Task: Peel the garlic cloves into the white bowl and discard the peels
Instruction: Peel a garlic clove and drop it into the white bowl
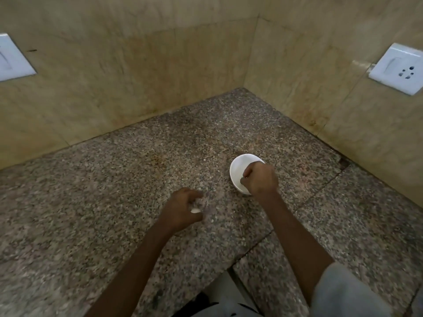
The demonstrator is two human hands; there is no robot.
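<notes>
Though blurred, clove (195,210) within left grip (182,209)

It looked like a kitchen in a home. A white bowl (236,171) sat on a speckled stone counter (109,193). Behind the bowl, shiny tan wall tiles (137,76) met in a corner. A white plug socket (398,68) was on the wall far to the bowl's right, and a white switch plate (13,57) far to its left.

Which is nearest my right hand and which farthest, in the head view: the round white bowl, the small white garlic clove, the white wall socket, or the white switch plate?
1. The round white bowl, directly under the right hand.
2. The small white garlic clove, at the left hand.
3. The white wall socket, on the right wall.
4. The white switch plate, on the far left wall.
</notes>
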